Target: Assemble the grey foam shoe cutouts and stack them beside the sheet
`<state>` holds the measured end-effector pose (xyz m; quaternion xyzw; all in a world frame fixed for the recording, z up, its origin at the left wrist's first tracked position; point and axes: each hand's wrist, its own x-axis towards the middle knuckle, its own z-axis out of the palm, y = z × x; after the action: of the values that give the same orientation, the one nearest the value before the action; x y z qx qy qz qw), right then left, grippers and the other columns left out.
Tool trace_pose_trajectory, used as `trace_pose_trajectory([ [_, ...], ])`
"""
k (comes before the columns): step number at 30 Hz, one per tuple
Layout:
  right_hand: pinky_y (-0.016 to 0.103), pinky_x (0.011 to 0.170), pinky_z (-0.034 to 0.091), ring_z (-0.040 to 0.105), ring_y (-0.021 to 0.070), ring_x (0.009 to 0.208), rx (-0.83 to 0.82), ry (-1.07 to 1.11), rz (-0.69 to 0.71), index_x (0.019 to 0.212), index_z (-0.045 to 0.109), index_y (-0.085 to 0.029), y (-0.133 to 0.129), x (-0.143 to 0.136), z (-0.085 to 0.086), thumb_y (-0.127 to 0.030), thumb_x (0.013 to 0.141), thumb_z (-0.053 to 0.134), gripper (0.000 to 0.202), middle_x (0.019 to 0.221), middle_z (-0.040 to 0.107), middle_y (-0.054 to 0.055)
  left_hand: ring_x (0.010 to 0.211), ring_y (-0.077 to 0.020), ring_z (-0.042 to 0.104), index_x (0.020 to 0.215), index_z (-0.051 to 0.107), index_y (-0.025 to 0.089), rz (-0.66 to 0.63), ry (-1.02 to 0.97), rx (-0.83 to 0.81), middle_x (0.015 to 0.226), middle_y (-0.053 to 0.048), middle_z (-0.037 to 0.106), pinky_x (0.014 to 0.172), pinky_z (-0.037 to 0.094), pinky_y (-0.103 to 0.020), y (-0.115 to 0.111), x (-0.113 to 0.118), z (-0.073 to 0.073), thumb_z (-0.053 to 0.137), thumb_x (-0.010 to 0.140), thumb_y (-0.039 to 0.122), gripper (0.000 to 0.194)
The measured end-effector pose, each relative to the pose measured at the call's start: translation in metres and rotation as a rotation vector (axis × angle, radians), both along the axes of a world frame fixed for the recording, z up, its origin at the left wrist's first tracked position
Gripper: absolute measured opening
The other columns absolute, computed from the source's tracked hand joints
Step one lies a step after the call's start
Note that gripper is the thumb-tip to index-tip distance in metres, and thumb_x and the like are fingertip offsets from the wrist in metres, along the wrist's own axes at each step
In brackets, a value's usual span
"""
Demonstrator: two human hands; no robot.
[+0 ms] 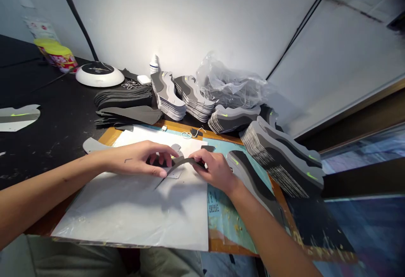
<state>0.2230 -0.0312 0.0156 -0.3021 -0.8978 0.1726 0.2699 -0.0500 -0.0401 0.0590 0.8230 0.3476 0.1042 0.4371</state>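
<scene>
The black counter (57, 152) spreads left of the left hand (134, 158), while a white sheet (139, 222) leaves open room from both hands to its near edge. Stacked pieces (280, 154) crowd beyond the right hand (217, 171); both hands pinch a bent dark strip (186, 160) between them

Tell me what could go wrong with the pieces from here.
The dark piece in the right hand is bowed, so bending it further might crease it. The grey-and-black piece lies close by the right forearm, which could nudge it. The stack on the far right has slanting layers; a knock might make them slide.
</scene>
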Motion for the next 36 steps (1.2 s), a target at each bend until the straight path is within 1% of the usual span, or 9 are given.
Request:
trace_pose_trajectory([
  [4, 0.03, 0.082, 0.048, 0.06, 0.0179, 0.093, 0.016, 0.086, 0.062, 0.09, 0.052, -0.023, -0.004, -0.008, 0.003, -0.024, 0.091, 0.054, 0.002, 0.099, 0.064, 0.005, 0.093, -0.0225, 0.061, 0.128, 0.059, 0.025, 0.101, -0.083, -0.133, 0.106, -0.005, 0.067, 0.074, 0.047, -0.026, -0.004, 0.004, 0.001, 0.054, 0.091, 0.055, 0.047],
  [9, 0.032, 0.082, 0.051, 0.06, 0.0191, 0.097, -0.288, 0.134, 0.104, 0.1, 0.059, -0.022, -0.002, -0.015, 0.005, -0.041, 0.081, 0.073, 0.03, 0.105, 0.062, 0.005, 0.087, -0.021, 0.06, 0.111, 0.067, 0.025, 0.203, 0.045, -0.049, 0.097, -0.002, 0.066, 0.068, 0.044, -0.023, 0.004, -0.006, -0.002, 0.065, 0.082, 0.057, 0.043],
  [14, 0.03, 0.078, 0.053, 0.065, 0.016, 0.087, -0.516, 0.161, 0.024, 0.098, 0.067, -0.021, -0.001, -0.017, -0.003, -0.034, 0.095, 0.054, 0.019, 0.1, 0.069, 0.004, 0.078, -0.018, 0.056, 0.09, 0.07, 0.022, 0.132, 0.09, -0.09, 0.084, -0.001, 0.064, 0.064, 0.042, -0.021, 0.017, -0.019, 0.005, 0.059, 0.086, 0.055, 0.035],
  [18, 0.037, 0.098, 0.05, 0.063, 0.0188, 0.112, -0.43, 0.118, 0.066, 0.128, 0.055, -0.024, -0.004, -0.02, -0.007, -0.028, 0.095, 0.055, 0.034, 0.121, 0.067, 0.006, 0.071, -0.0169, 0.054, 0.085, 0.072, 0.022, 0.134, 0.133, -0.121, 0.078, -0.002, 0.064, 0.058, 0.04, -0.02, 0.016, -0.032, 0.004, 0.061, 0.084, 0.052, 0.032],
  [22, 0.049, 0.12, 0.026, 0.038, 0.0237, 0.143, -0.203, -0.16, 0.202, 0.148, 0.038, -0.025, -0.004, -0.019, -0.005, -0.043, 0.094, 0.058, 0.06, 0.151, 0.046, 0.01, 0.07, -0.0174, 0.054, 0.083, 0.072, 0.021, 0.177, 0.114, -0.146, 0.075, -0.003, 0.062, 0.057, 0.041, -0.022, 0.006, -0.046, -0.003, 0.062, 0.085, 0.051, 0.032],
  [27, 0.049, 0.123, 0.018, 0.043, 0.0253, 0.14, -0.136, -0.251, 0.202, 0.15, 0.035, -0.025, 0.0, -0.011, 0.0, -0.055, 0.079, 0.072, 0.086, 0.149, 0.049, 0.009, 0.06, -0.0147, 0.049, 0.082, 0.072, 0.022, 0.258, 0.182, -0.147, 0.068, -0.002, 0.058, 0.05, 0.035, -0.022, -0.003, -0.036, -0.007, 0.06, 0.085, 0.056, 0.036],
  [29, 0.049, 0.123, 0.017, 0.048, 0.0246, 0.136, -0.131, -0.241, 0.181, 0.148, 0.039, -0.025, 0.002, -0.006, 0.004, -0.053, 0.079, 0.074, 0.082, 0.146, 0.053, 0.008, 0.059, -0.0143, 0.049, 0.081, 0.072, 0.022, 0.236, 0.225, -0.151, 0.068, -0.001, 0.058, 0.05, 0.034, -0.022, -0.003, -0.026, -0.006, 0.059, 0.085, 0.057, 0.038],
  [32, 0.05, 0.122, 0.018, 0.053, 0.0227, 0.129, -0.149, -0.218, 0.13, 0.138, 0.05, -0.026, 0.005, 0.002, 0.012, -0.047, 0.085, 0.069, 0.06, 0.137, 0.061, 0.006, 0.061, -0.015, 0.05, 0.078, 0.072, 0.022, 0.185, 0.189, -0.177, 0.07, -0.002, 0.06, 0.051, 0.035, -0.022, -0.001, -0.013, -0.006, 0.06, 0.084, 0.058, 0.039],
  [36, 0.049, 0.12, 0.021, 0.057, 0.0198, 0.119, -0.167, -0.208, 0.061, 0.113, 0.067, -0.026, 0.01, 0.011, 0.019, -0.037, 0.093, 0.062, 0.024, 0.117, 0.07, 0.002, 0.065, -0.0153, 0.052, 0.1, 0.069, 0.024, 0.241, 0.042, -0.177, 0.075, -0.001, 0.062, 0.055, 0.039, -0.022, 0.001, -0.005, -0.016, 0.061, 0.084, 0.058, 0.038],
])
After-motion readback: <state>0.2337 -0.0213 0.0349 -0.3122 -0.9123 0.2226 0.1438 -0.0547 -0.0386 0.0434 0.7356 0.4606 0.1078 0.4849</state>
